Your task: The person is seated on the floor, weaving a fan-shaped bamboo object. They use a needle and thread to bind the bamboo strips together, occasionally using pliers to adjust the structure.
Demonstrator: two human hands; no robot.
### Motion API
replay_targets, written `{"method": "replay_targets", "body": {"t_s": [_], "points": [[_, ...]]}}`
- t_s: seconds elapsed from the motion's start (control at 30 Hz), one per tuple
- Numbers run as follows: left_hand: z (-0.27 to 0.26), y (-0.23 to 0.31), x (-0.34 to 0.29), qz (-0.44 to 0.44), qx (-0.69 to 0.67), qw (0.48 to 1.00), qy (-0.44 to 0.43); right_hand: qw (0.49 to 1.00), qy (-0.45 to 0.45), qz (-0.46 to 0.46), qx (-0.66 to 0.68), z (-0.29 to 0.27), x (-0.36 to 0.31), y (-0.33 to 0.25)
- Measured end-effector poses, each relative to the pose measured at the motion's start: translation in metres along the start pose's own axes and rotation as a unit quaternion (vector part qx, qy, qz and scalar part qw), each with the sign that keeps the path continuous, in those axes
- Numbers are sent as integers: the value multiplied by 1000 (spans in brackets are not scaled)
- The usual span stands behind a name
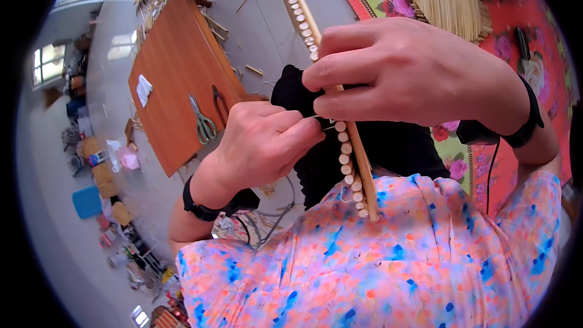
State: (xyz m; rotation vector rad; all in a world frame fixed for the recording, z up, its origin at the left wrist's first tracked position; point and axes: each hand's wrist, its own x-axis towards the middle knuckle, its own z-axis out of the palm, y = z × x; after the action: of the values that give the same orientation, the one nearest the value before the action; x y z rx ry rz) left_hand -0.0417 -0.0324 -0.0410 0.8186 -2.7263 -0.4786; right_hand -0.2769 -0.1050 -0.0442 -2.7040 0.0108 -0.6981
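A long wooden strip [302, 19] edged with a row of small round pale beads runs from the top of the view down to my lap. My right hand [407, 73] is closed around the strip at its middle, thumb and fingers pinching it. Just below and to the left, my left hand [264, 143] is curled with its fingertips pressed against the strip's beaded edge, where a thin thread or sliver shows. Both wrists wear black bands. A black cloth [395, 146] lies under my hands, over a colourful patterned garment [388, 255].
A brown wooden board [173, 79] lies on the grey floor to the left, with scissors [202, 119] and dark pliers [220, 102] on it. A round woven bamboo mat [446, 0] rests on a red flowered cloth [528, 36] at the upper right. Bamboo scraps litter the floor.
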Motion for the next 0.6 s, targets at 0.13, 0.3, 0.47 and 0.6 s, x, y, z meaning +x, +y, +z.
{"method": "replay_targets", "body": {"t_s": [0.13,0.3,0.47,0.6], "points": [[1,1,-2,-6,-43,999,6,1000,22,1,11,-6,2,-1],[-3,3,-5,-10,-103,995,-9,999,17,24,23,-22,-5,-10],[6,-2,-47,-77,-102,992,-9,998,-55,-20,-27,-31,-10,4],[2,-3,-45,-91,-130,983,94,997,-44,62,-27,-37,3,-2]]}}
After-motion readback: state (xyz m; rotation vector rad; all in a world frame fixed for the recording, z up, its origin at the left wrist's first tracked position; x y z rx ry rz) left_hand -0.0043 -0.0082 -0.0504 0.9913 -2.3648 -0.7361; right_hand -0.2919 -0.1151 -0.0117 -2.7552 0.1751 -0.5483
